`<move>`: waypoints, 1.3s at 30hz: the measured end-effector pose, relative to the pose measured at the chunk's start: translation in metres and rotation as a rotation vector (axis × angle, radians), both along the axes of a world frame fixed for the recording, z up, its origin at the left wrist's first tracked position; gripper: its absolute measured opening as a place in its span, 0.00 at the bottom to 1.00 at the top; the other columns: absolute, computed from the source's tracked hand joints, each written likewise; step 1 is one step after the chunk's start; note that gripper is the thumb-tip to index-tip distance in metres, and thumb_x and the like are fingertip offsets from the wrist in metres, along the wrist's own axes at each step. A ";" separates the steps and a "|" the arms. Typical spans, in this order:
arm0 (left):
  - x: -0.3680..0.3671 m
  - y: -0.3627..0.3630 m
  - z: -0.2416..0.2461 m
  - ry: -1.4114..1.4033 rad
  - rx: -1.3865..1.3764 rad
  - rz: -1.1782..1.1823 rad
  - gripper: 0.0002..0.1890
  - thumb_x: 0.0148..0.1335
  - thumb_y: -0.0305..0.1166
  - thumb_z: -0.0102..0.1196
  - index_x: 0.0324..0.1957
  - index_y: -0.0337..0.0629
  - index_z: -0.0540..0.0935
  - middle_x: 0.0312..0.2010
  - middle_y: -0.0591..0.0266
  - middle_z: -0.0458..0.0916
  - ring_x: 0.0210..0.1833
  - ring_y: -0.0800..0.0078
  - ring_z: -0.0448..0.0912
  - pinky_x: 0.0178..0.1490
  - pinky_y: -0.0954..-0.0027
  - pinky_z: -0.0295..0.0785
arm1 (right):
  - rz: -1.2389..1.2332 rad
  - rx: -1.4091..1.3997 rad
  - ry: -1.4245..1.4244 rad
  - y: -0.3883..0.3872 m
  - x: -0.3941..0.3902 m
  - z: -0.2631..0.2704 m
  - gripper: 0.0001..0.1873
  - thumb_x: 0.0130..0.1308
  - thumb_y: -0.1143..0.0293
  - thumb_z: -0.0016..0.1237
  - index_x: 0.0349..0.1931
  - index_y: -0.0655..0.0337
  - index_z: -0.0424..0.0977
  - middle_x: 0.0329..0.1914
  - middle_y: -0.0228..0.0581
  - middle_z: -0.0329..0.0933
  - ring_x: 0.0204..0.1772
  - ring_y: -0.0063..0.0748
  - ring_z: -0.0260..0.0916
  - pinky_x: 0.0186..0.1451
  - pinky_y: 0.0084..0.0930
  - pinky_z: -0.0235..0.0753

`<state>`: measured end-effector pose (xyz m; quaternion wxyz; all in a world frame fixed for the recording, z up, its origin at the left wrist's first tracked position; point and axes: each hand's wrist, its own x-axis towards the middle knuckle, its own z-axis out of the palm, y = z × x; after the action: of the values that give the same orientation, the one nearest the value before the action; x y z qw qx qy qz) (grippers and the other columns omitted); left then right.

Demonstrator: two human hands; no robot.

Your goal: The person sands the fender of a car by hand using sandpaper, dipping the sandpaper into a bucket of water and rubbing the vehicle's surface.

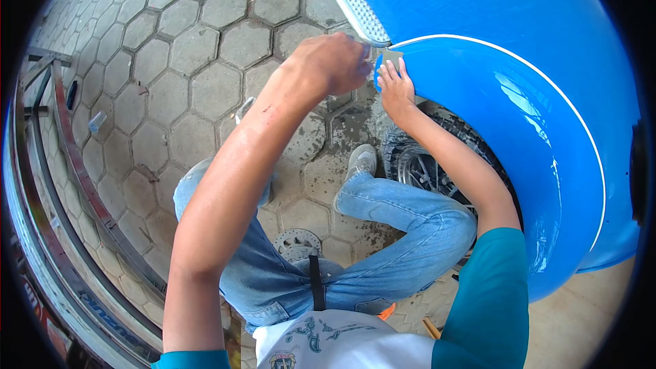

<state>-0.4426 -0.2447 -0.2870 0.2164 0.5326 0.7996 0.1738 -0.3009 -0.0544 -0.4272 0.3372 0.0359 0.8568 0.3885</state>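
My right hand [396, 91] lies flat, fingers spread, on the front tip of a glossy blue wheel fender [487, 92]. Under and beyond its fingertips is a flat grey-tan patch [393, 55]; whether it is a loose sheet or part of the surface I cannot tell. Just left of the fender tip, my left hand [335, 64] is in the air with its fingers curled and blurred. Its fingertips face away from me, so anything between them is hidden. A spoked alloy wheel with a black tyre [397, 146] sits beneath the fender, partly covered by my right forearm.
A studded metal step plate [359, 5] joins the blue body [461, 0] near the fender tip. Metal frame rails [66, 128] run along the left. Hexagonal pavers [195, 87] carry a clear plastic cup [97, 121]. A pierced metal disc [297, 240] lies between my legs.
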 end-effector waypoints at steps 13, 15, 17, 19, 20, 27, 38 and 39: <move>0.001 -0.005 0.003 0.011 -0.031 0.078 0.19 0.69 0.43 0.49 0.53 0.45 0.83 0.40 0.47 0.86 0.44 0.50 0.84 0.52 0.54 0.79 | -0.087 0.026 -0.197 0.011 -0.036 -0.052 0.28 0.79 0.59 0.27 0.77 0.53 0.53 0.84 0.37 0.42 0.85 0.46 0.34 0.79 0.67 0.24; 0.004 0.002 0.003 0.001 -0.013 0.046 0.19 0.69 0.43 0.48 0.53 0.45 0.83 0.41 0.46 0.86 0.44 0.49 0.84 0.52 0.54 0.79 | -0.103 0.045 -0.221 0.005 -0.029 -0.030 0.28 0.79 0.59 0.27 0.77 0.53 0.53 0.84 0.37 0.43 0.85 0.45 0.34 0.79 0.67 0.24; 0.009 0.014 -0.004 0.020 0.043 0.009 0.19 0.69 0.43 0.48 0.53 0.45 0.83 0.40 0.46 0.86 0.45 0.49 0.84 0.52 0.53 0.78 | -0.031 0.019 -0.141 0.008 -0.019 -0.012 0.28 0.79 0.58 0.27 0.77 0.51 0.54 0.84 0.36 0.44 0.85 0.43 0.35 0.80 0.64 0.25; 0.011 0.024 -0.007 0.036 0.015 -0.050 0.19 0.69 0.43 0.48 0.54 0.46 0.83 0.41 0.46 0.86 0.46 0.50 0.84 0.53 0.52 0.77 | -0.012 0.032 -0.068 0.006 -0.010 0.003 0.28 0.79 0.57 0.27 0.76 0.50 0.55 0.84 0.34 0.45 0.85 0.41 0.36 0.80 0.63 0.26; 0.015 0.030 -0.013 0.046 0.005 -0.065 0.19 0.69 0.44 0.48 0.55 0.47 0.83 0.41 0.47 0.86 0.46 0.50 0.84 0.53 0.51 0.77 | 0.022 0.033 -0.001 0.006 -0.002 0.011 0.28 0.79 0.57 0.28 0.76 0.48 0.56 0.84 0.32 0.46 0.85 0.39 0.37 0.81 0.61 0.26; 0.042 0.054 -0.018 0.078 0.077 -0.057 0.23 0.69 0.43 0.49 0.63 0.49 0.76 0.56 0.49 0.79 0.57 0.51 0.79 0.61 0.51 0.74 | 0.092 0.059 0.153 -0.009 0.045 0.077 0.28 0.77 0.57 0.31 0.75 0.47 0.58 0.83 0.26 0.46 0.85 0.33 0.37 0.82 0.55 0.28; 0.095 0.051 -0.026 -0.206 0.482 -0.131 0.42 0.61 0.26 0.51 0.77 0.55 0.53 0.75 0.47 0.57 0.74 0.48 0.62 0.74 0.54 0.61 | 0.037 -0.020 0.473 -0.031 0.111 0.178 0.27 0.72 0.63 0.38 0.71 0.45 0.65 0.81 0.23 0.52 0.83 0.25 0.40 0.84 0.52 0.30; 0.099 0.050 -0.023 -0.210 0.508 -0.141 0.43 0.60 0.23 0.52 0.77 0.55 0.52 0.75 0.47 0.56 0.75 0.47 0.60 0.75 0.54 0.59 | 0.070 -0.043 0.551 -0.033 0.119 0.185 0.26 0.69 0.65 0.42 0.69 0.44 0.68 0.79 0.22 0.56 0.83 0.23 0.43 0.84 0.51 0.32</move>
<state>-0.3436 -0.1949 -0.3104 0.1692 0.6029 0.6646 0.4077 -0.1821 -0.0875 -0.2421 0.0786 0.1036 0.9249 0.3571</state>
